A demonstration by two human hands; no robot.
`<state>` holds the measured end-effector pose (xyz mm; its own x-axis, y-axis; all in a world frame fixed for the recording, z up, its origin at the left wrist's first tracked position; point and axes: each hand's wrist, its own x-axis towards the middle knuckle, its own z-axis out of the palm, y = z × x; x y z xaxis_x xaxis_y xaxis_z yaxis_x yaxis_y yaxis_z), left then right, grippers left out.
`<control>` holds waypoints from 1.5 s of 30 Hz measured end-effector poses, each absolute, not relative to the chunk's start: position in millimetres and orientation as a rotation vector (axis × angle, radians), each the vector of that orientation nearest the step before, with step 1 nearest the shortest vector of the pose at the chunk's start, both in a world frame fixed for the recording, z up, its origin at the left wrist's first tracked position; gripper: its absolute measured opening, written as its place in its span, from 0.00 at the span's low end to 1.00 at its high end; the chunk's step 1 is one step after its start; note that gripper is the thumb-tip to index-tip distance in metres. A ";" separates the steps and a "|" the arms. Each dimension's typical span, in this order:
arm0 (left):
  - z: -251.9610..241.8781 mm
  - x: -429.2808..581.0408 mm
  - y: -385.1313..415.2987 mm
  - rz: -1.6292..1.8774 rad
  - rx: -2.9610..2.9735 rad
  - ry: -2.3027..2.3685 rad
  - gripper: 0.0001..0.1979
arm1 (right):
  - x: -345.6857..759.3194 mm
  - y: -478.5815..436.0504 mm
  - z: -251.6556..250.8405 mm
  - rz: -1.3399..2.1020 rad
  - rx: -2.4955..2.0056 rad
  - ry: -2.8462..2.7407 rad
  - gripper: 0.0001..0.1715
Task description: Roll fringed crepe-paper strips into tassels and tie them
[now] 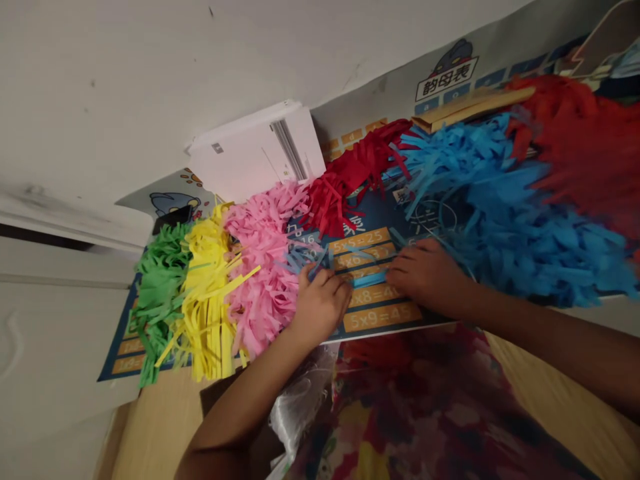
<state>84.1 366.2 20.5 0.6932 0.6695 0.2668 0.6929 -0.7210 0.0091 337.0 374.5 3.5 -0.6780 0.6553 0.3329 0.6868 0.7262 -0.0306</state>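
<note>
In the head view, my left hand point(323, 295) is closed on one end of a narrow blue tissue-paper strip point(369, 280), with blue fringe poking out past its fingertips. My right hand point(431, 275) has its fingers curled down over the strip's other end, so the strip lies between both hands, low over the printed mat point(383, 317). Pink fringed paper point(263, 267) is just left of my left hand. To the right and beyond my right hand spreads a large heap of blue fringed paper point(520, 227). The hands hide the strip's ends.
Yellow fringe point(207, 293) and green fringe point(160, 287) lie at the left, dark red fringe point(350, 173) at the back and a red heap point(595, 153) at the right. A white box point(255, 150) leans against the wall. A brown cardboard piece point(470, 110) lies behind the blue heap.
</note>
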 end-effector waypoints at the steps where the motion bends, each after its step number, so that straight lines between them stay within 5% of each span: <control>1: 19.1 80.0 365.9 -0.406 -2.819 -1.154 0.08 | 345.5 374.4 -0.8 -0.105 -1.059 -2.568 0.13; 7: 11.6 70.9 371.6 -0.349 -2.898 -1.501 0.11 | 361.5 380.0 -15.0 0.266 -1.292 -2.408 0.14; 17: 16.2 77.2 377.9 -0.226 -2.905 -1.603 0.11 | 355.0 385.8 -10.7 0.323 -1.447 -2.452 0.14; 23: 21.1 80.6 374.3 -0.305 -2.855 -1.342 0.07 | 340.8 374.0 8.8 -0.032 -1.341 -2.493 0.08; 28: 26.3 93.8 365.7 -0.262 -2.789 -0.959 0.08 | 323.5 366.3 19.4 -0.197 -1.039 -2.709 0.13; 45: 12.7 90.4 367.5 -0.415 -2.778 -1.113 0.06 | 329.9 371.5 2.4 -0.179 -1.007 -2.591 0.10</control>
<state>90.4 367.5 12.7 0.6921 0.6583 0.2960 0.6912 -0.7226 -0.0092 329.9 371.5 2.4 -0.6841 0.6292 0.3688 0.6739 0.7387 -0.0103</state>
